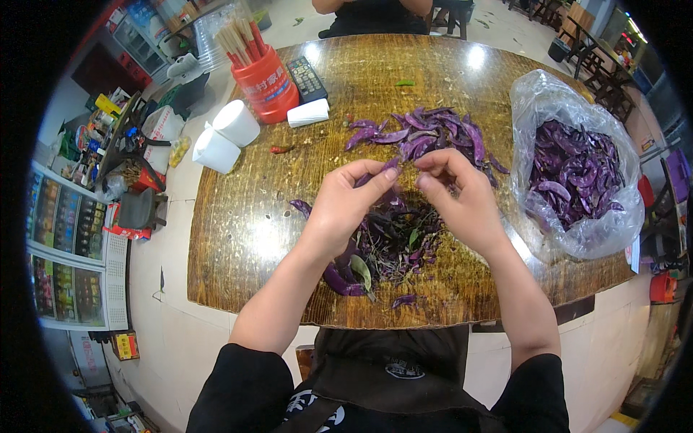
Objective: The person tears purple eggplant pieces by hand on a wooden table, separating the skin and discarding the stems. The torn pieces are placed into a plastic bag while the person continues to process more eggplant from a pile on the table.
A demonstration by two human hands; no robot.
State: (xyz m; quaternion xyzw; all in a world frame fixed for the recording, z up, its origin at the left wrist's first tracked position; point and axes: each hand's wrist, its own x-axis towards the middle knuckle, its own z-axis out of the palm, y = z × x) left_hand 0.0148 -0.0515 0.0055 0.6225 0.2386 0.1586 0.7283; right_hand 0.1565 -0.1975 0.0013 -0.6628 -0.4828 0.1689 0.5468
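My left hand [352,200] pinches a purple bean pod [391,164] between thumb and fingers above the wooden table. Close on its right, my right hand [457,195] has thumb and forefinger almost together; whether anything is between them cannot be told. Under both hands lies a dark heap of stringy trimmings [392,254] with leaves and purple bits. A long purple pod [342,282] rests at the heap's near left edge. Beyond the hands is a loose pile of purple bean pods [433,130]. At the right, a clear plastic bag [528,124] holds many more purple pods [576,168].
At the table's [233,254] back left stand a red chopstick holder [265,86], a black remote control [306,80], a white paper roll [308,113] and two white cups [236,123]. A person [373,16] sits across the table. A red chili [280,149] lies near the cups.
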